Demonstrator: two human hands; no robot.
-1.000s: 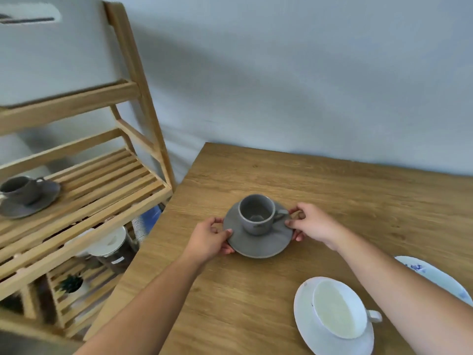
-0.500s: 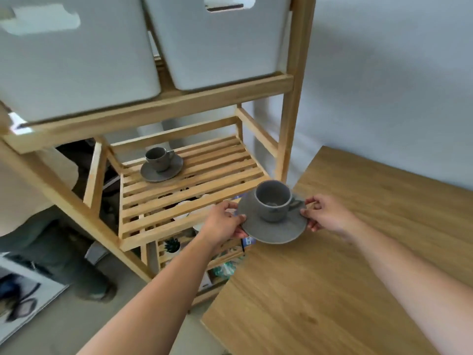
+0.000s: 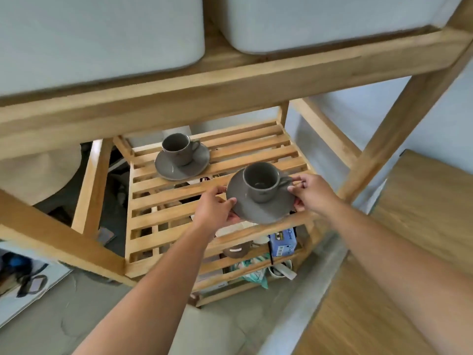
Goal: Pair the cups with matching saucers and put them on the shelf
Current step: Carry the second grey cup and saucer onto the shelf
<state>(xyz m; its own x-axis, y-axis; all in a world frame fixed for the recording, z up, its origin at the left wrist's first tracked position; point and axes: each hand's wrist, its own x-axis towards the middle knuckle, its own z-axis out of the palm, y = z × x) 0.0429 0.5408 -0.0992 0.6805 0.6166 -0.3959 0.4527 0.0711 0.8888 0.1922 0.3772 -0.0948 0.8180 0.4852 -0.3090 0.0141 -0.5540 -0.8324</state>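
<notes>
Grey saucer (image 3: 258, 208) with a grey cup (image 3: 261, 181) standing on it is held over the front right part of the slatted shelf (image 3: 158, 213). Left hand (image 3: 215, 208) pinches the saucer's left rim, right hand (image 3: 311, 193) pinches its right rim beside the cup's handle. Behind it on the shelf, to the left, sits a second cup (image 3: 178, 148) on its saucer (image 3: 181, 162). 2 white bins (image 3: 102, 34) rest on the tier above the shelf.

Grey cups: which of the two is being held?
The nearer grey cup, on the saucer gripped by both hands; the farther cup sits untouched on the slatted shelf.
</notes>
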